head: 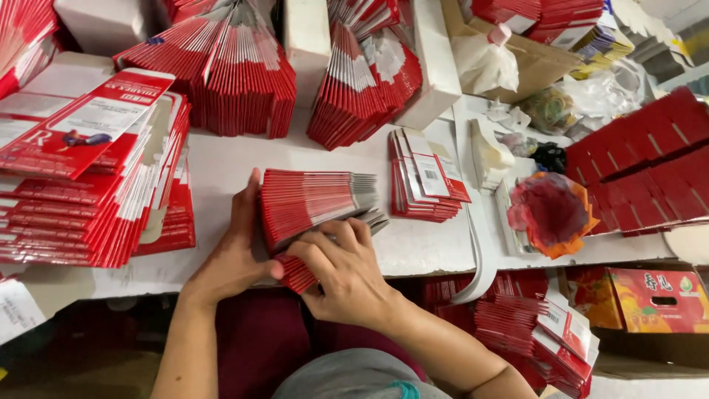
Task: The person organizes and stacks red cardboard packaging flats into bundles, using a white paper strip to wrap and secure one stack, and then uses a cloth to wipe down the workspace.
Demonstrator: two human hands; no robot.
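Observation:
A fanned stack of flat red and white cartons [314,199] stands on edge at the front of the white table [221,166]. My left hand [236,255] presses against the stack's left side, thumb under its lower corner. My right hand [343,270] grips the stack's near end from the right, fingers curled over the carton edges. A smaller pile of the same flat cartons [427,177] lies just to the right of the stack.
Tall piles of flat red cartons [88,192] fill the left. Two fanned bundles [244,74] lean at the back. Red sheets [650,162] and a crumpled red and orange bag [550,214] sit right. More cartons [539,325] and a colourful box [657,299] lie below.

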